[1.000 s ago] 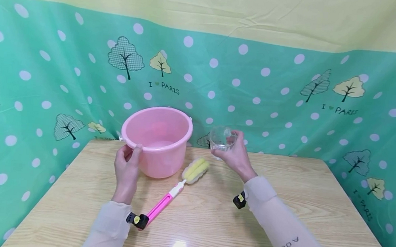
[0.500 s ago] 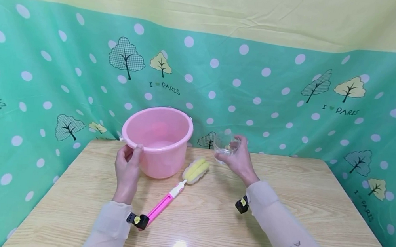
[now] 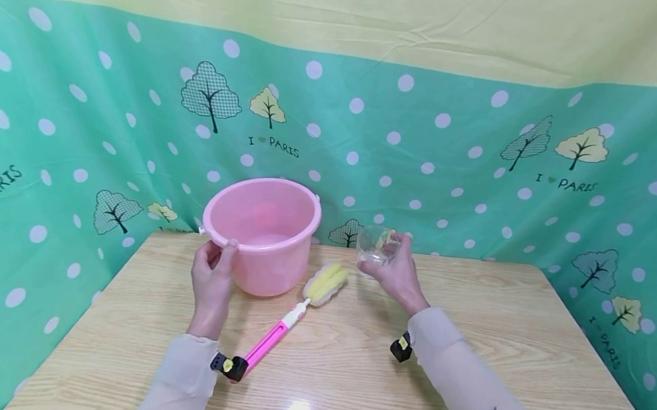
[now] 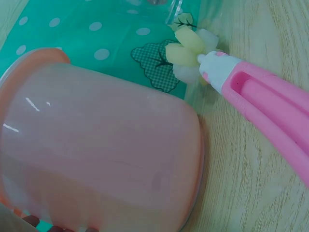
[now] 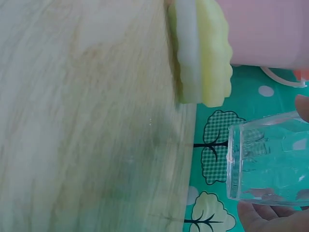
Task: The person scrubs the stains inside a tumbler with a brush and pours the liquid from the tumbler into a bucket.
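Note:
The clear glass cup (image 3: 373,249) is gripped by my right hand (image 3: 398,271), thumb on one side and fingers round the other. In the right wrist view, a gap shows between the base of the glass cup (image 5: 260,162) and the table. My left hand (image 3: 213,283) pinches the near rim of a pink plastic bucket (image 3: 275,266), which stands upright at the back left. Between the hands lies a sponge brush (image 3: 277,332) with a pink and white handle and a yellow and white head. The left wrist view shows the bucket wall (image 4: 106,145) beside that handle.
The wooden table (image 3: 347,378) carries all of this. Behind it hangs a green curtain (image 3: 438,176) with white dots and printed trees, close to the bucket's back. The brush's handle end reaches under the left wrist.
My right hand has moved slightly to the right and down with the glass cup. The left hand, the bucket and the brush stay where they were.

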Tool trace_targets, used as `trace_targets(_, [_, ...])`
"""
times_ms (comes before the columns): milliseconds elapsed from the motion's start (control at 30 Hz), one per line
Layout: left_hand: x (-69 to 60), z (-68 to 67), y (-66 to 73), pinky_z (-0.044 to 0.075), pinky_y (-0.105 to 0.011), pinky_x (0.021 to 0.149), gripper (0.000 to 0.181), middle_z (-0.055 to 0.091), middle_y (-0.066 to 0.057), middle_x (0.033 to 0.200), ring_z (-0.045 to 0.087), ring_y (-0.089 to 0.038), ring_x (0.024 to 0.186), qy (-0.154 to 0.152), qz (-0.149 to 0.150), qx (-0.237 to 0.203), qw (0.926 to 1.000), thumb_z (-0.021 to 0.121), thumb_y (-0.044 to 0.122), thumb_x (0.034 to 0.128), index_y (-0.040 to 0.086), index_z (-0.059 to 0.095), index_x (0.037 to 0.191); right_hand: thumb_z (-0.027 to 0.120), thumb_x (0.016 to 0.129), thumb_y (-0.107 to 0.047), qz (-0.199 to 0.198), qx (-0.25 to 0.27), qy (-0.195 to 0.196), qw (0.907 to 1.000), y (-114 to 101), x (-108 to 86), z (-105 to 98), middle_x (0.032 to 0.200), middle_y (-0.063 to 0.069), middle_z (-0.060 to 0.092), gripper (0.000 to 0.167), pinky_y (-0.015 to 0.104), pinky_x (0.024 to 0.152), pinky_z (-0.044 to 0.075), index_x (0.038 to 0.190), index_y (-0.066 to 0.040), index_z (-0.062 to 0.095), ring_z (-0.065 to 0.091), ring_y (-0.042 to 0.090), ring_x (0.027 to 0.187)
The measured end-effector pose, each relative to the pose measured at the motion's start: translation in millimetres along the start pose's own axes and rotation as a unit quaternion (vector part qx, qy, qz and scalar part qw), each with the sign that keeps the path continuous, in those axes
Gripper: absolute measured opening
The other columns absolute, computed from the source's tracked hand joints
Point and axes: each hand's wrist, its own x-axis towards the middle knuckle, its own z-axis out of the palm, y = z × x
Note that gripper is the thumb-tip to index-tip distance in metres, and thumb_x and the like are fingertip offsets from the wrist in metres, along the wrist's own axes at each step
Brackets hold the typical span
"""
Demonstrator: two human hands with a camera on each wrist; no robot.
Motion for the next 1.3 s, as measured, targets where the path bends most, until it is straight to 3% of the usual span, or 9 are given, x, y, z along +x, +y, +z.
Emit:
trace_targets(467, [0.0,-0.3,0.9,0.037,-0.035,0.105,0.073,0.042,-0.003,0.136,0.039,-0.019,0.122,-0.002,-0.002,-0.002,1.0000,0.060,0.055,0.0879,0.013,0.036,0.143,0.086,0.066,-0.035,0.023,-0.001,-0.009,0.9997,13.2,-3.1,5.3,0.139,0.016,0.043,0.109,0.053,0.100,0.040,0.147,-0.017,0.016,0.043,0.032,0.126])
trace_targets(767, [-0.9,-0.8,1.3,0.036,-0.035,0.106,0.075,0.041,-0.001,0.138,0.038,-0.018,0.123,-0.006,-0.009,0.006,0.9999,0.058,0.057,0.0873,0.015,0.034,0.144,0.087,0.063,-0.038,0.037,0.001,-0.009,0.9993,19.7,-6.7,6.7,0.138,0.020,0.042,0.111,0.054,0.098,0.041,0.145,-0.013,0.017,0.044,0.035,0.124])
trace_targets(1300, [-0.5,0.3,0.2,0.036,-0.036,0.106,0.073,0.042,-0.003,0.136,0.039,-0.019,0.122,-0.002,0.001,0.002,1.0000,0.059,0.055,0.0881,0.013,0.036,0.143,0.087,0.065,-0.034,0.050,-0.003,-0.015,0.9986,24.3,-8.0,10.1,0.138,0.022,0.042,0.106,0.055,0.099,0.040,0.144,-0.013,0.018,0.045,0.039,0.123])
